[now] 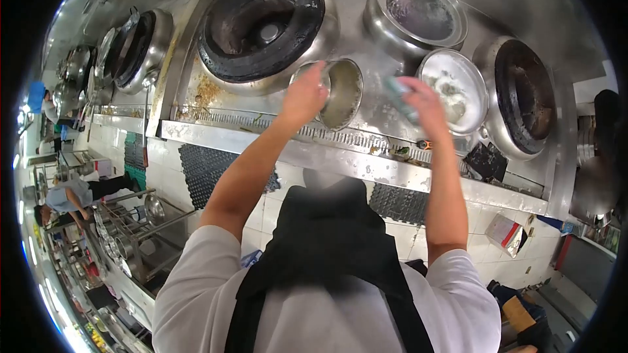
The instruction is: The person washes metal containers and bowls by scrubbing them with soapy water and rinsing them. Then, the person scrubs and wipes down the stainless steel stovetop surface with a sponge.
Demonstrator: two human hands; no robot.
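Note:
My left hand (306, 96) is closed on the left side of a tilted metal pot (344, 91), whose open mouth faces me. The pot's inside looks wet and dull. In my right hand (424, 99), smeared by motion, is a greenish scouring pad (400, 95). That hand is between the tilted pot and a round metal pot of white suds (462, 101), over the suds pot's left edge. Something pale lies in the foam, too blurred to name.
A blackened wok burner (226, 65) stands at the back left, another (540, 95) at the right. Behind the suds is a big pot of dark liquid (374, 16). A slotted drain (255, 119) with food scraps runs along the front edge. A person (69, 196) works far left.

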